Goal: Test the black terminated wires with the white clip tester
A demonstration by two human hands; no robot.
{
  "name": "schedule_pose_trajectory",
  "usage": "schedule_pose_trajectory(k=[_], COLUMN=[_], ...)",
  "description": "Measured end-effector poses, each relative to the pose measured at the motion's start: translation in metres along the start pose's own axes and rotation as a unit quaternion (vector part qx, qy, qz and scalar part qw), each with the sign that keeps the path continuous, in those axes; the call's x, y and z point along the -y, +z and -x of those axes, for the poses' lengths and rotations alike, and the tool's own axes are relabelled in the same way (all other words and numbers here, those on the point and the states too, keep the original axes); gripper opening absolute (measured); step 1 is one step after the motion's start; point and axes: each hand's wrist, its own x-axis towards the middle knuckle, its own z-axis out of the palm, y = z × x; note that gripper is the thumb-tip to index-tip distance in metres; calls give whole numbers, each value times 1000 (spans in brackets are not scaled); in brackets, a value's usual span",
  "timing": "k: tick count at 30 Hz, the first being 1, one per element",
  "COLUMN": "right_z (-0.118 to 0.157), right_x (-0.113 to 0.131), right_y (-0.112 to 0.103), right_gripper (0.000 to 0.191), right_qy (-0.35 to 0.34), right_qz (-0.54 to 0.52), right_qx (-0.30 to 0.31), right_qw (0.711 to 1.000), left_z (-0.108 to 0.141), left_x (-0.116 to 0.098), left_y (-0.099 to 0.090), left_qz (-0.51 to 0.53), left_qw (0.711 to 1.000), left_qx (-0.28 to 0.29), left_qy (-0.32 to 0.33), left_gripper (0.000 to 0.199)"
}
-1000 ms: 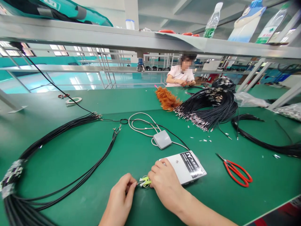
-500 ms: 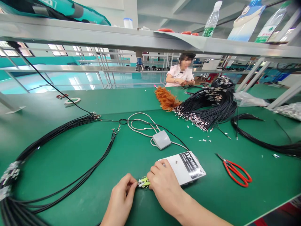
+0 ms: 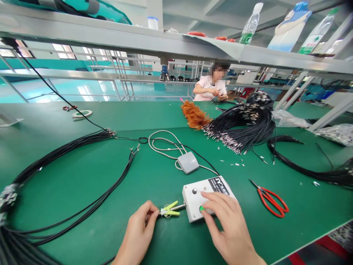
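Note:
My left hand (image 3: 141, 228) is closed in a pinch on the end of a black cable (image 3: 109, 260), most of which my hand and wrist hide. Just beyond the fingertips, a yellow-green clip (image 3: 171, 209) grips a small white piece at the cable's end. A metal shaft (image 3: 180, 206) joins that clip to a white box (image 3: 193, 204) with a black label and a dark knob (image 3: 194, 191). Over the box's right side is my right hand (image 3: 228, 224), fingers apart and holding nothing, its thumb at a green button (image 3: 201, 208).
Red-handled scissors (image 3: 271, 200) lie to the right. Behind the box sit a grey pedal (image 3: 188, 162) and its cord. Black cable bundles (image 3: 63, 151) curve along the left; a larger pile (image 3: 245, 125) lies beside an orange duster (image 3: 195, 116). A shelf (image 3: 124, 40) crosses above; a co-worker (image 3: 211, 86) sits opposite.
My right hand has left the clip and moved right onto the box, its fingers spreading and thumb reaching the green button. My left hand keeps its pinch. The view has shifted slightly.

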Motion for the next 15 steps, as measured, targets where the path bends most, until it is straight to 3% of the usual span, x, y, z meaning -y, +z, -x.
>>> schedule_pose_trajectory(k=[3, 6, 11, 15], right_z=[28, 43, 44, 44], right_x=[-7, -5, -13, -18], right_y=[-5, 2, 11, 11], right_gripper=[18, 20, 22, 21], right_qy=[-8, -6, -63, -83], right_qz=[20, 27, 70, 74], right_qx=[-15, -2, 5, -12], right_qw=[1000, 1000, 996, 994], left_z=[1, 1, 2, 5], left_x=[1, 2, 0, 2], left_y=[-1, -1, -5, -11], left_qz=[-10, -27, -24, 10], left_qw=[1000, 1000, 1000, 999], left_qx=[10, 12, 13, -19], left_qy=[-2, -10, -12, -27], left_gripper=[25, 26, 25, 24])
